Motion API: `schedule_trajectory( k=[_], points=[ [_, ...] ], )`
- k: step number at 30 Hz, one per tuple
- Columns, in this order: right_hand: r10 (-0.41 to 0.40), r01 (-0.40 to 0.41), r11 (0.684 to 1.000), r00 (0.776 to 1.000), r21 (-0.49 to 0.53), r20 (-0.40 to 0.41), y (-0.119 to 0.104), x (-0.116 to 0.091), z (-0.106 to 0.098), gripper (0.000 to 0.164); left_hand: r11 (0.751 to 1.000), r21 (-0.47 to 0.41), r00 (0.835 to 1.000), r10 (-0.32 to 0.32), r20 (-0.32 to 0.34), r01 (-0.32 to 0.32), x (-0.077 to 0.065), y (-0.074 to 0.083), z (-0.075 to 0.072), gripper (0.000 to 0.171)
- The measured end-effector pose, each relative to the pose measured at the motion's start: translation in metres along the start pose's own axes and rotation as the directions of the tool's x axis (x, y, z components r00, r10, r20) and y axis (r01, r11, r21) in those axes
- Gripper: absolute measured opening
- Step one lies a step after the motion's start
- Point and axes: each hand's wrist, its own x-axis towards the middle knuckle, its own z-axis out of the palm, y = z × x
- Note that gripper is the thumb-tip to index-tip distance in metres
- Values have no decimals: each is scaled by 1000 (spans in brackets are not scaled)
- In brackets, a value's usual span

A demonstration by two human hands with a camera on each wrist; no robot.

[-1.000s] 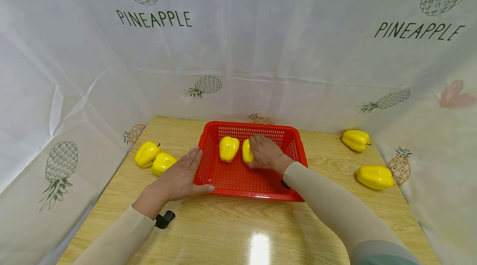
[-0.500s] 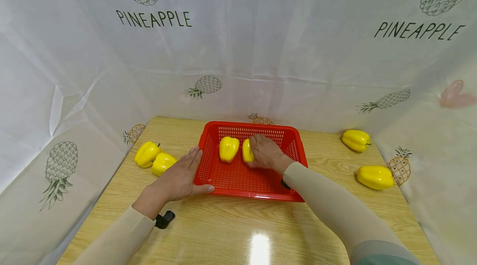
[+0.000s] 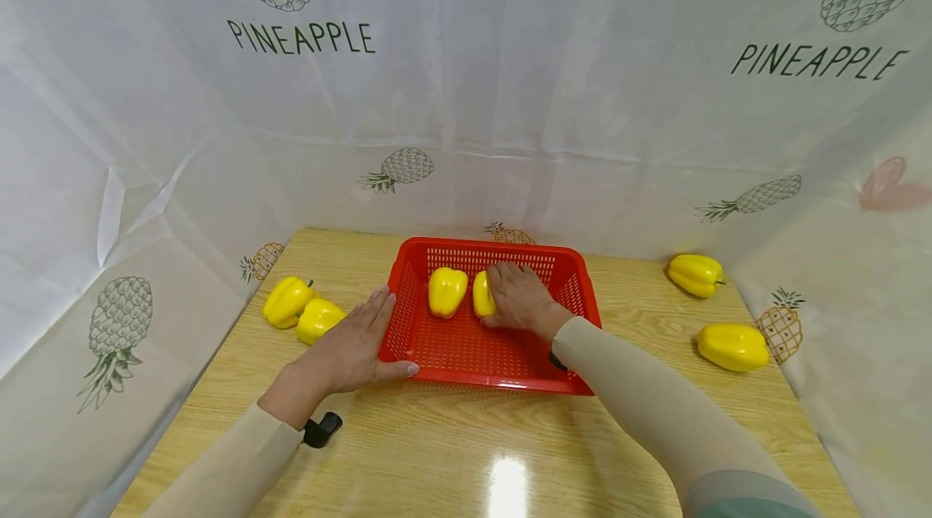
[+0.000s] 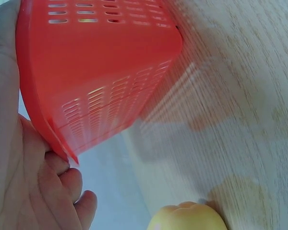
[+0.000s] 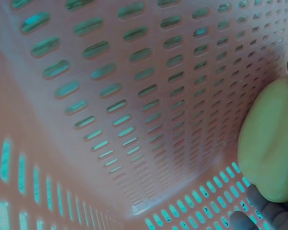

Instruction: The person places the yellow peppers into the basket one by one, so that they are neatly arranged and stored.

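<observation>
A red perforated plastic basket (image 3: 502, 381) stands on the wooden table. Across its left rim and front corner lies my left hand (image 3: 353, 344), its fingers fairly straight and the thumb along the front edge. The left wrist view shows the fingertips at the rim of the basket (image 4: 96, 57). Inside the basket, my right hand (image 3: 520, 298) grips a yellow bell pepper (image 3: 481, 295), covering most of it. In the right wrist view fingers curl under the bell pepper (image 5: 271, 139). To its left another yellow bell pepper (image 3: 447, 291) rests on the basket floor.
Two yellow bell peppers, a rear one (image 3: 288, 302) and a nearer one (image 3: 319, 319), sit left of the basket, close to my left hand. At the table's right side lie two more, one far (image 3: 695, 274) and one nearer (image 3: 732, 346). Pineapple-printed sheeting (image 3: 553, 202) surrounds the table.
</observation>
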Motion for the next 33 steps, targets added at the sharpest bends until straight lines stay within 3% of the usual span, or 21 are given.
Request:
schedule_trajectory(
  k=[19,33],
  points=[
    [22,-21,1000,997,-8,74,1,0,0,110,1000,-8,1000,-8,-2,8,1,0,0,130],
    [9,-8,1000,998,-14,68,2,0,0,104,1000,-2,1000,-12,2,12,3,-2,2,131]
  ],
)
